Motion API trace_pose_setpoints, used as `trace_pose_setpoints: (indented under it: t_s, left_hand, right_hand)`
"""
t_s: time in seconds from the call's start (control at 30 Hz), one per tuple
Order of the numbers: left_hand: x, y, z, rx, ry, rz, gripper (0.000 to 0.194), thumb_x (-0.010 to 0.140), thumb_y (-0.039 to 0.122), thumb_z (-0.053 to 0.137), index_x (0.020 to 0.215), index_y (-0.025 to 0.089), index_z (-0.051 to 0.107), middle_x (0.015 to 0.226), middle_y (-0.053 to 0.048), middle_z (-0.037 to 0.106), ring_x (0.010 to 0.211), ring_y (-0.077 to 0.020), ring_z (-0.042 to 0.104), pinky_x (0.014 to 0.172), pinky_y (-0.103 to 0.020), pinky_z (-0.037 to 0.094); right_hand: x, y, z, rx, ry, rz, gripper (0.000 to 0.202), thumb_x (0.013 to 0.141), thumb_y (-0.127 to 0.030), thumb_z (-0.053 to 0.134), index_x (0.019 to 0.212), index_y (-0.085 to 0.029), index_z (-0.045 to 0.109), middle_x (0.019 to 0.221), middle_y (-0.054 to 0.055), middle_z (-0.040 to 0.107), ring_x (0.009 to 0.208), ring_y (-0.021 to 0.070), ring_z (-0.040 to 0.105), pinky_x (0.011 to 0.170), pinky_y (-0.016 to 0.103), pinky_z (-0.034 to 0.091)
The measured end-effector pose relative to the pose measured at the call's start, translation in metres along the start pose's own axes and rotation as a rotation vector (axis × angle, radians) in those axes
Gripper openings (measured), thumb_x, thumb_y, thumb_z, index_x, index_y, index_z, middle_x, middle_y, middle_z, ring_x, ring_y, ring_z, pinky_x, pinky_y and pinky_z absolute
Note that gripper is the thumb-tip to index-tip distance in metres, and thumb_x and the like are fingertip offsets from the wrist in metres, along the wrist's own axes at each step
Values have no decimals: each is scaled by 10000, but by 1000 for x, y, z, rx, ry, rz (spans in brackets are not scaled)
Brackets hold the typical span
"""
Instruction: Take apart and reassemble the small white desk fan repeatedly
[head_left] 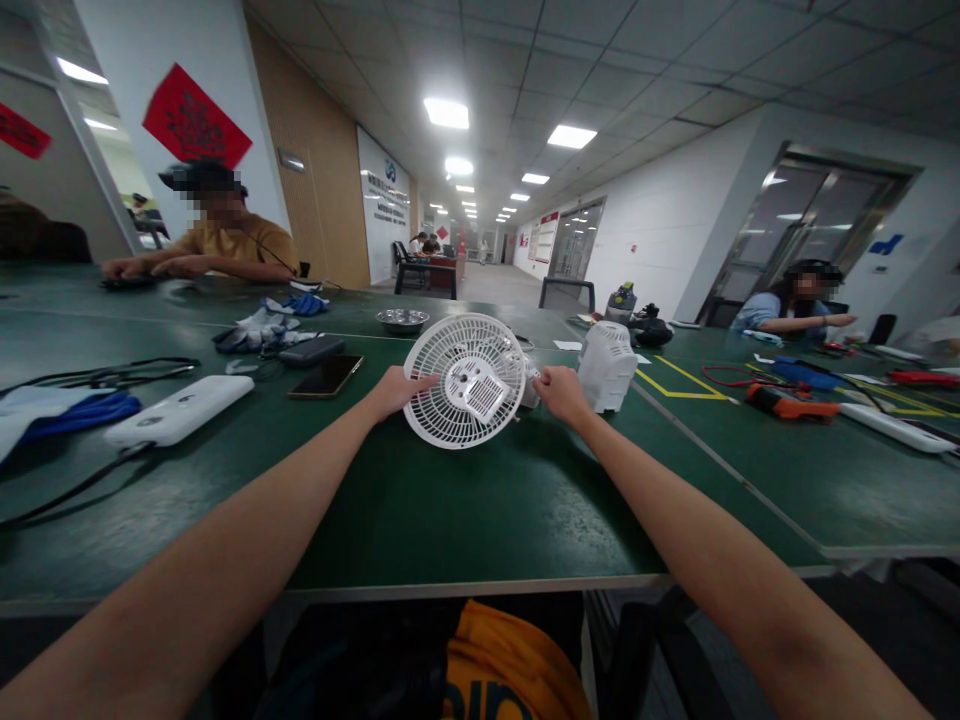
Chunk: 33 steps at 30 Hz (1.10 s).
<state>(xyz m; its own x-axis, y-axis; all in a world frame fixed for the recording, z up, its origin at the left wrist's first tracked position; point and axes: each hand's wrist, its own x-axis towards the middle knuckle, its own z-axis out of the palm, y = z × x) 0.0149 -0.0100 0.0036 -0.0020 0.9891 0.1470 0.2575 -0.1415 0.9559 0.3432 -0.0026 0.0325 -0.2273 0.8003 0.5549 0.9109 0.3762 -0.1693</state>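
A round white fan grille (pixel 465 425) is held up above the green table, tilted to face me, with a label plate at its hub. My left hand (pixel 397 392) grips its left rim, thumb in front and fingers behind. Beside the right rim, my right hand (pixel 561 392) is closed in a pinch. A small white part (pixel 531 388) shows between that hand and the grille, partly hidden, and I cannot make out exactly what the fingers hold. Just right of that hand, a white plastic fan base (pixel 606 368) stands upright on the table.
Left on the table (pixel 480 530) lie a phone (pixel 326 377), a white power bank (pixel 180 410), cables and gloves (pixel 262 332). A metal bowl (pixel 403 320) sits behind the grille. Rightward are an orange multimeter (pixel 791 402) and yellow tape outlines. Two people sit across the table.
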Motion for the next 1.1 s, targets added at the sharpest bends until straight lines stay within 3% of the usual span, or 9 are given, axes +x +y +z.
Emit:
trace_pose_setpoints:
  t_s: [0.17,0.33,0.53,0.67,0.8,0.9,1.0,1.1]
  left_hand:
    - [-2,3,0,-5,-7,-22,347,657,422,797,831,131,723,797,-104,746,708,-236,691,689,-374,549]
    - [-5,6,1,14,14,-16,324,667,416,787,805,131,722,770,-96,742,688,-230,683,671,-359,541]
    - [-3,4,1,55,8,13,309,681,421,773,783,135,717,728,-84,730,645,-215,670,647,-345,534]
    - [-3,5,0,42,8,-14,354,656,443,785,816,134,721,770,-93,740,678,-224,682,661,-346,538]
    - [-4,5,-1,35,-8,-16,396,645,464,789,844,129,720,805,-102,746,705,-233,690,674,-356,544]
    - [-2,3,-1,21,-15,-11,400,644,466,791,850,130,723,807,-106,748,720,-240,694,692,-366,547]
    - [0,1,-1,25,0,-17,395,642,459,795,853,133,728,808,-113,749,727,-246,698,711,-376,545]
    - [0,1,-1,19,3,-31,401,631,456,804,856,133,730,819,-118,752,726,-248,700,713,-375,543]
  right_hand:
    - [0,-3,-3,0,-35,-37,280,782,-191,525,502,-181,527,538,38,540,569,148,444,593,281,260]
    - [-2,-9,0,26,-24,-47,293,771,-178,504,482,-183,462,493,2,457,517,118,345,569,278,234]
    - [-8,-21,-1,277,-21,-83,381,807,-261,494,470,-191,332,469,-50,275,512,86,247,534,256,209]
    - [-11,-28,-4,402,-51,-47,384,817,-326,517,494,-185,364,474,-46,333,502,78,305,511,232,242]
    - [-16,-38,0,731,-294,145,309,868,-443,477,717,-179,535,559,-12,542,497,113,499,453,200,346]
    - [-21,-50,5,1081,-535,308,391,887,-566,417,911,-204,562,673,19,627,562,151,609,429,201,420]
    - [-24,-61,8,1364,-747,390,480,896,-628,347,956,-208,571,755,45,657,643,164,644,510,245,519]
    - [-26,-69,6,1535,-817,447,477,914,-607,318,963,-205,570,832,56,666,740,166,650,622,284,564]
